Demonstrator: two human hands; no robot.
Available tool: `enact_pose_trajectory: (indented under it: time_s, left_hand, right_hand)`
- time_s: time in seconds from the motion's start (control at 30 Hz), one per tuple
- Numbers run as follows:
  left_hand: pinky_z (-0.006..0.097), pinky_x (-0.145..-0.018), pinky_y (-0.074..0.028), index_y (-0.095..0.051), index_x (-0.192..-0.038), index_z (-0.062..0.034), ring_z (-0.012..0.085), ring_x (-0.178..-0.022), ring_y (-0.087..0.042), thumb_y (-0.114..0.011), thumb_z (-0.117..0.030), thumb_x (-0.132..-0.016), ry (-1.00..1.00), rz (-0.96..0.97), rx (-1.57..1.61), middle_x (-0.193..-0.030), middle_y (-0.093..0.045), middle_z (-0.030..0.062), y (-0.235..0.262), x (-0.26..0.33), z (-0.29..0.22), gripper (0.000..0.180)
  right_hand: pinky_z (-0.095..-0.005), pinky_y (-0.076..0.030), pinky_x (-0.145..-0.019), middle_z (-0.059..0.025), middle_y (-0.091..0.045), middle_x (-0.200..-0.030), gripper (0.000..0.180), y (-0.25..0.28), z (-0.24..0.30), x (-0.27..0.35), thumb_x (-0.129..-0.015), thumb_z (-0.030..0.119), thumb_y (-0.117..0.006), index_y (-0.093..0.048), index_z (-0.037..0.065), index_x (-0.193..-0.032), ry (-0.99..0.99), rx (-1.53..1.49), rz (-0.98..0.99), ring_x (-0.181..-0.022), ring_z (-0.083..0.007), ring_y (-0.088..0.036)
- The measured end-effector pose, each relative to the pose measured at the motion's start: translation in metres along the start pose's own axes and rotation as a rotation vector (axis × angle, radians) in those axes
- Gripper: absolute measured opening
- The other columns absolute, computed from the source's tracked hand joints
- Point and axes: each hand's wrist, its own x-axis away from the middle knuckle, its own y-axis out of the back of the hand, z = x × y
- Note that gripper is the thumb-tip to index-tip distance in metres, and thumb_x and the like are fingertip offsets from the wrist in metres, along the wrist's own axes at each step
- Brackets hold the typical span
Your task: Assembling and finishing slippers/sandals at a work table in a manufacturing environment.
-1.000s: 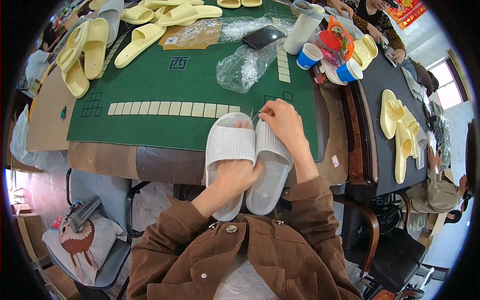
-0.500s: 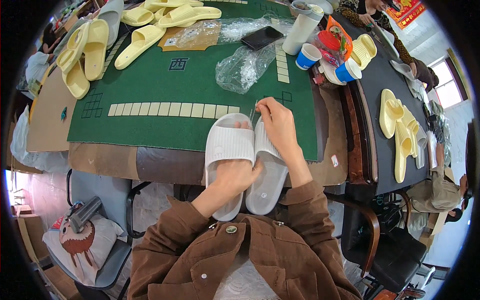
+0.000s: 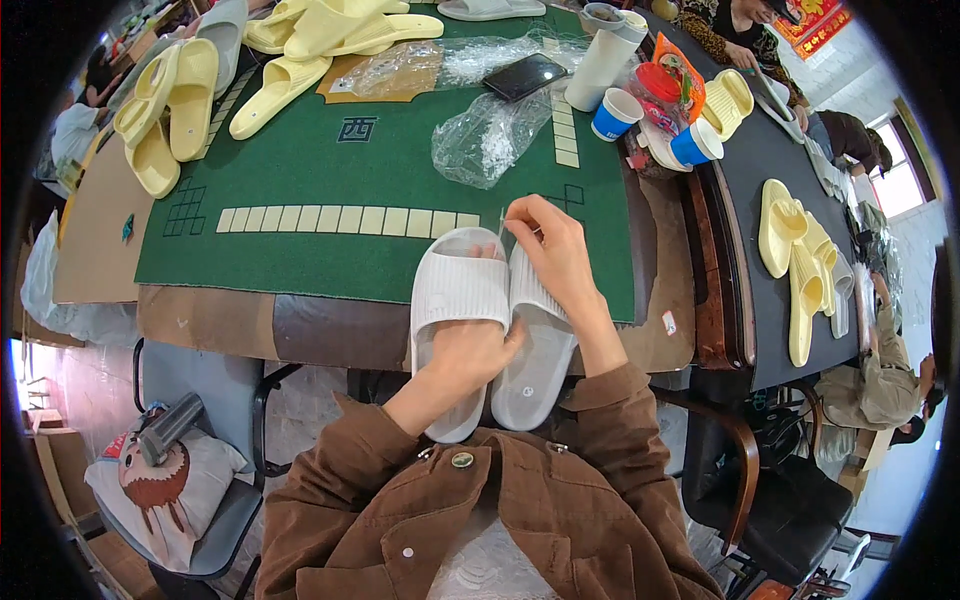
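Note:
A pair of light grey slippers stands side by side at the table's near edge, tilted toward me. Through the left slipper (image 3: pixel 461 290) runs my left hand (image 3: pixel 460 352): it goes under the ribbed strap, and fingertips show in the toe opening. Its thumb presses against the right slipper (image 3: pixel 530 375), keeping the two together. Above the right slipper's toe, my right hand (image 3: pixel 550 250) is closed in a pinch on a thin, pale strip (image 3: pixel 502 222) standing between the toes. What the strip is made of is too fine to tell.
Yellow slippers (image 3: pixel 280 95) are heaped at the back left of the green mat (image 3: pixel 300 270). Beyond my hands lie crumpled clear plastic (image 3: pixel 485 145) and a black phone (image 3: pixel 525 77). A white bottle (image 3: pixel 603 65) and paper cups (image 3: pixel 616 114) stand back right. People work nearby.
My right hand has shifted slightly left with the thin strip. My left hand and the slippers stay put. At the far edge, a grey slipper has appeared and the yellow heap has changed.

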Motion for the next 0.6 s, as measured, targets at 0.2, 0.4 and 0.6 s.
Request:
enact_pose_trajectory:
  time_s: [0.2, 0.4, 0.6]
  left_hand:
    - [0.049, -0.115, -0.015, -0.024, -0.144, 0.0079, 0.0380, -0.143, -0.017, -0.061, -0.028, -0.080, 0.011, 0.001, -0.036, -0.151, -0.023, 0.0259, 0.000, 0.000, 0.000, 0.082]
    - [0.048, -0.115, -0.014, -0.023, -0.145, 0.0076, 0.0374, -0.144, -0.016, -0.060, -0.029, -0.081, 0.016, 0.008, -0.018, -0.152, -0.022, 0.0250, 0.001, 0.001, 0.000, 0.082]
    - [0.048, -0.115, -0.015, -0.022, -0.145, 0.0070, 0.0372, -0.144, -0.016, -0.061, -0.028, -0.081, 0.035, 0.020, -0.023, -0.152, -0.022, 0.0239, 0.000, 0.001, 0.000, 0.082]
  right_hand:
    - [-0.0267, -0.048, -0.063, -0.0053, -0.064, -0.078, 0.011, 0.003, 0.005, 0.001, -0.084, 0.002, -0.064, -0.059, 0.001, -0.094, -0.127, -0.152, 0.093, -0.069, -0.0116, -0.059]
    - [-0.0258, -0.049, -0.066, -0.0061, -0.067, -0.083, 0.012, 0.006, 0.002, 0.001, -0.085, 0.006, -0.065, -0.066, 0.001, -0.096, -0.090, -0.130, 0.118, -0.072, -0.0110, -0.061]
    - [-0.0255, -0.048, -0.068, -0.0063, -0.068, -0.086, 0.018, 0.009, 0.000, 0.003, -0.085, 0.006, -0.064, -0.069, 0.001, -0.102, -0.131, -0.164, 0.146, -0.076, -0.0109, -0.061]
